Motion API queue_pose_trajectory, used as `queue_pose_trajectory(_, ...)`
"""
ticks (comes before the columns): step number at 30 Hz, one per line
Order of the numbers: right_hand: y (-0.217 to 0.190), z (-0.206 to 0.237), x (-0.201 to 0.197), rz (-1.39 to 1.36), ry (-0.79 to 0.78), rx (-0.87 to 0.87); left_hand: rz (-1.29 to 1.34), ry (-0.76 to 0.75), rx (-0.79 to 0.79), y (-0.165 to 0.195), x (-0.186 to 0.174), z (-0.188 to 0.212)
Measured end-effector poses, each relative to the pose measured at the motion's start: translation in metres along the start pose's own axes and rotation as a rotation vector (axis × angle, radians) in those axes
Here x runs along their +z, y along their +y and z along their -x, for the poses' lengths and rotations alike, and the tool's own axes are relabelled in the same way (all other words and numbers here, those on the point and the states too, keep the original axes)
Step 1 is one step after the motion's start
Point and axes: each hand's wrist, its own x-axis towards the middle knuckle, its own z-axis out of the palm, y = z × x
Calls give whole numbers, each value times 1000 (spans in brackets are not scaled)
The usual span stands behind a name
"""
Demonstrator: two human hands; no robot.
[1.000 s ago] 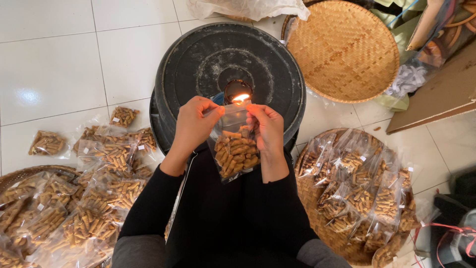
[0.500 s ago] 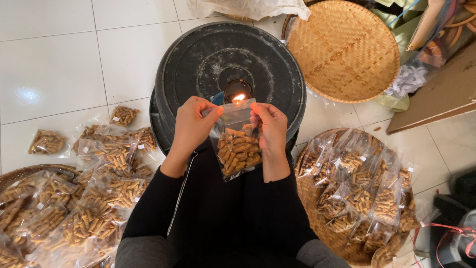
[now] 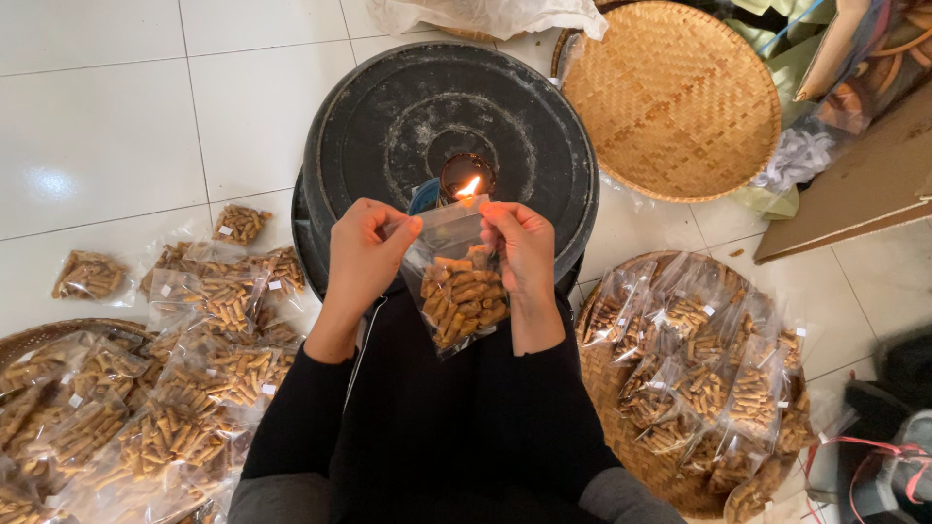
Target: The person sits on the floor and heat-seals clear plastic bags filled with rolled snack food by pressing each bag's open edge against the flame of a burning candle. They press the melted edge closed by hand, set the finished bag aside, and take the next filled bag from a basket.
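While both hands held it up over the lap, the small clear bag of brown snack sticks hung between them, its top edge just beside the flame. The left hand pinched the bag's upper left corner between thumb and fingers; the right hand pinched the upper right corner the same way. The flame burned on a little lamp at the middle of a round black lid — dull, dusty, ringed with ridges. Black sleeves ran back toward the camera.

Around them, on the glossy white tile floor, lay more crinkly filled bags at the left, some spilling from a woven tray. At the right another flat woven tray carried a heap of filled bags, and behind it an empty round woven tray leaned — straw-coloured and tightly plaited.
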Motion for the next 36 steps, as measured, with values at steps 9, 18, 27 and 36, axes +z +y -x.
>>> queue_pose_trajectory(9,6,0,6,13,-77,8,80,31,-58,-8,-6,11)
queue_pose_trajectory(18,2,-2,4,-23,5,21,121,47,-101,-7,3,6)
queue_pose_trajectory(27,-3,0,3,-48,36,1,169,62,-85,-14,12,1)
queue_pose_trajectory(36,-8,-1,-1,-23,74,-18,265,46,-145,-19,23,-3)
